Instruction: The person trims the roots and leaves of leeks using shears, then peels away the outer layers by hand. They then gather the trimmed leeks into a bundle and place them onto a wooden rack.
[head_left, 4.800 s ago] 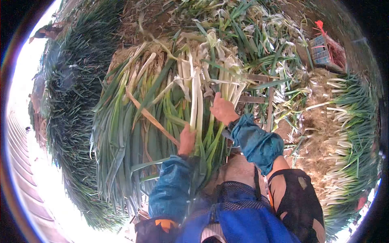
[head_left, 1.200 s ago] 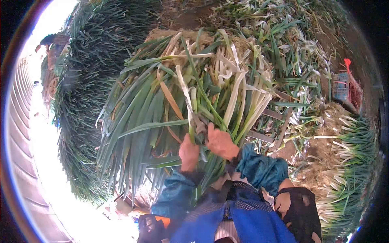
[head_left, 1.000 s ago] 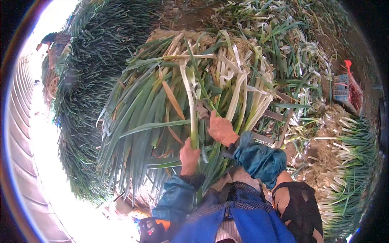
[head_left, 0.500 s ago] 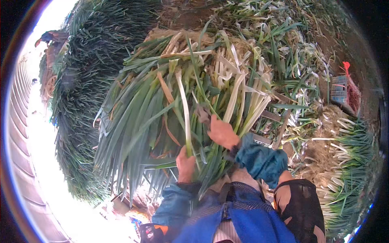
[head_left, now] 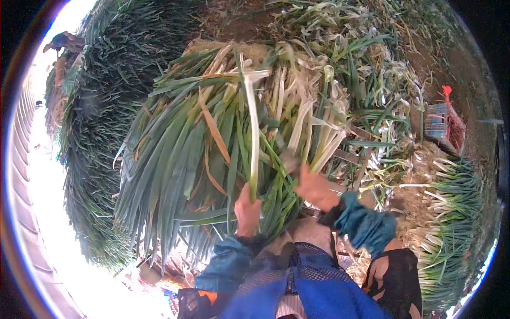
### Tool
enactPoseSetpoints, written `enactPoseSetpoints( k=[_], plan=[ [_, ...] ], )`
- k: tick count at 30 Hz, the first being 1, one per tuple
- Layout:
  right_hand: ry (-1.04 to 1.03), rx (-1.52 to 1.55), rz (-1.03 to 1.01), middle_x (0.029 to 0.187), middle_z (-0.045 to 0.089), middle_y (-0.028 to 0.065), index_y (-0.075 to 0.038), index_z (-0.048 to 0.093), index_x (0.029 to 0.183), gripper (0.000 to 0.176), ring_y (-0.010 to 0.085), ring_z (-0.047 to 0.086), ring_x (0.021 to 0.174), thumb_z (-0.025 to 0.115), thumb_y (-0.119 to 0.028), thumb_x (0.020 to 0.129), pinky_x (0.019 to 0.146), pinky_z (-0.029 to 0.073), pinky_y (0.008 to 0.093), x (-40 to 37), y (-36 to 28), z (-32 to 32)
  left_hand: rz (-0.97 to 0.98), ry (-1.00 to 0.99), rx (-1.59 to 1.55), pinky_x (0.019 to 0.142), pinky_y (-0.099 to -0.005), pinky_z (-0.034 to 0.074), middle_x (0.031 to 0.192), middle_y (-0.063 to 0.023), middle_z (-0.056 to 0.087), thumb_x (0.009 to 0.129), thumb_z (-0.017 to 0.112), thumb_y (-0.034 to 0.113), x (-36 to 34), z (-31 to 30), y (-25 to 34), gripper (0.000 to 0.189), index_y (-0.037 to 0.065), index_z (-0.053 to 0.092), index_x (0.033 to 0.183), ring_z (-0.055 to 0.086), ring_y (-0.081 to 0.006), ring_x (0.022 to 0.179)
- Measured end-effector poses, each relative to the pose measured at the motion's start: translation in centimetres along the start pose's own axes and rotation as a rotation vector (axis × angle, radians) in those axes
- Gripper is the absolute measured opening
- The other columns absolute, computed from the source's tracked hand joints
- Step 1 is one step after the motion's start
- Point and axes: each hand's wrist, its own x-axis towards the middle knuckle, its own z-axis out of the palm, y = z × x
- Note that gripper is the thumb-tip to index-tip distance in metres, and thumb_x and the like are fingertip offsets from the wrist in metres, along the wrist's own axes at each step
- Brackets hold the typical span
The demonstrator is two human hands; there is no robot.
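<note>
A single green onion stalk [head_left: 253, 133] is held upright in front of the person. Its white shaft runs up to a pale end near the top of the heap behind it, and its green part passes down into the left hand [head_left: 248, 209]. The stalk is clamped in the closed fingers of that hand, so the grip lies at the stalk's lower, green end and most of its length stands free above the fist. The left forearm, covered by a teal sleeve [head_left: 226, 260], is raised straight ahead from the body. The right hand [head_left: 317, 189] is seen just to the right of the stalk and apart from it, smeared by motion. A greyish object [head_left: 290, 159] is seen at its fingertips, but it cannot be told whether the fingers are closed on it. The right wrist is wrapped in a second teal sleeve [head_left: 366, 226]. Behind both hands a large heap of green onions [head_left: 180, 143] is stacked, with leaves fanned toward the lower left and white shafts pointing up and right over wooden slats [head_left: 345, 157]. Loose trimmings [head_left: 366, 58] are strewn on the ground beyond. Well to the right, a blue crate [head_left: 436, 121] and a second pile of onions [head_left: 454, 212] are seen. Dense green foliage [head_left: 95, 106] is banked along the left side.
</note>
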Motion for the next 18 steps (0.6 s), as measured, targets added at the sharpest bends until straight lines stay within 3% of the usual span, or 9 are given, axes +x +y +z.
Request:
enactPoseSetpoints(
  k=[1,4,5,6,9,10,12,14,18],
  plan=[
    [-0.080,0.071,-0.097,0.071,0.059,0.0243,0.006,0.039,0.105,0.041,0.0427,0.060,0.069,0.055,-0.019,0.077,0.061,0.049,0.0487,-0.5,-1.0,1.4,0.003,0.022,-0.009,0.075,-0.0449,0.045,0.092,-0.0224,0.062,0.067,0.055,0.004,-0.2,-0.3,0.2,0.054,0.008,0.050,0.121,0.058,-0.0404,0.086],
    [0.002,0.003,-0.216,0.072,0.059,0.0250,0.007,0.040,0.102,0.041,0.0423,0.060,0.070,0.056,-0.021,0.076,0.061,0.050,0.0469,2.0,-1.4,4.2,0.032,0.096,0.009,0.075,-0.0450,0.045,0.091,-0.0226,0.062,0.067,0.055,0.004,-0.1,-0.7,-0.6,0.055,0.007,0.049,0.122,0.059,-0.0403,0.085],
    [-0.056,0.009,-0.074,0.079,0.059,0.0275,0.007,0.043,0.099,0.039,0.0424,0.060,0.074,0.056,-0.022,0.076,0.066,0.051,0.0464,3.5,-0.7,3.0,0.020,0.078,0.011,0.075,-0.0450,0.045,0.091,-0.0227,0.062,0.067,0.055,0.004,0.2,-1.1,-0.9,0.055,0.007,0.049,0.122,0.059,-0.0403,0.085],
    [0.005,0.024,0.023,0.077,0.059,0.0269,0.007,0.044,0.098,0.038,0.0415,0.060,0.071,0.055,-0.021,0.076,0.063,0.050,0.0464,4.8,0.4,1.3,0.011,0.061,0.007,0.075,-0.0450,0.045,0.091,-0.0228,0.062,0.067,0.055,0.003,0.6,-1.4,-1.1,0.056,0.007,0.049,0.122,0.059,-0.0402,0.085],
    [0.555,0.095,0.201,0.071,0.059,0.0216,0.008,0.041,0.102,0.043,0.0403,0.058,0.064,0.058,-0.025,0.079,0.056,0.047,0.0465,7.9,9.6,-2.6,0.009,0.003,0.067,0.074,-0.0441,0.046,0.095,-0.0225,0.061,0.068,0.056,0.004,1.5,-0.9,-0.6,0.055,0.007,0.048,0.122,0.059,-0.0393,0.087],
    [0.606,0.103,0.240,0.079,0.058,0.0305,0.007,0.035,0.105,0.048,0.0471,0.057,0.076,0.062,-0.023,0.077,0.065,0.048,0.0495,7.1,9.4,-5.5,0.013,-0.023,0.078,0.074,-0.0437,0.046,0.097,-0.0221,0.061,0.068,0.056,0.004,1.5,-0.5,-0.3,0.055,0.007,0.048,0.122,0.059,-0.0391,0.088],
    [0.495,0.017,0.174,0.079,0.058,0.0303,0.006,0.035,0.107,0.048,0.0466,0.057,0.075,0.061,-0.021,0.078,0.065,0.048,0.0493,5.4,7.6,-7.2,0.045,-0.074,0.098,0.075,-0.0428,0.047,0.101,-0.0206,0.061,0.069,0.056,0.005,1.3,1.7,-0.8,0.054,0.008,0.049,0.123,0.059,-0.0379,0.089],
    [0.266,0.282,0.159,0.079,0.059,0.0296,0.005,0.035,0.107,0.047,0.0451,0.058,0.074,0.061,-0.020,0.077,0.064,0.048,0.0481,3.6,3.5,-5.9,0.052,-0.127,0.118,0.076,-0.0422,0.047,0.103,-0.0193,0.061,0.069,0.056,0.006,1.3,4.3,-1.9,0.054,0.008,0.049,0.123,0.059,-0.0370,0.089],
    [0.109,0.012,-0.031,0.077,0.058,0.0263,0.004,0.035,0.108,0.048,0.0419,0.059,0.071,0.061,-0.023,0.077,0.062,0.049,0.0458,2.2,-0.9,-1.4,0.098,-0.187,0.220,0.073,-0.0436,0.047,0.099,-0.0177,0.061,0.072,0.052,0.006,-0.1,7.1,-2.8,0.049,0.009,0.049,0.122,0.060,-0.0365,0.086]
  ],
)
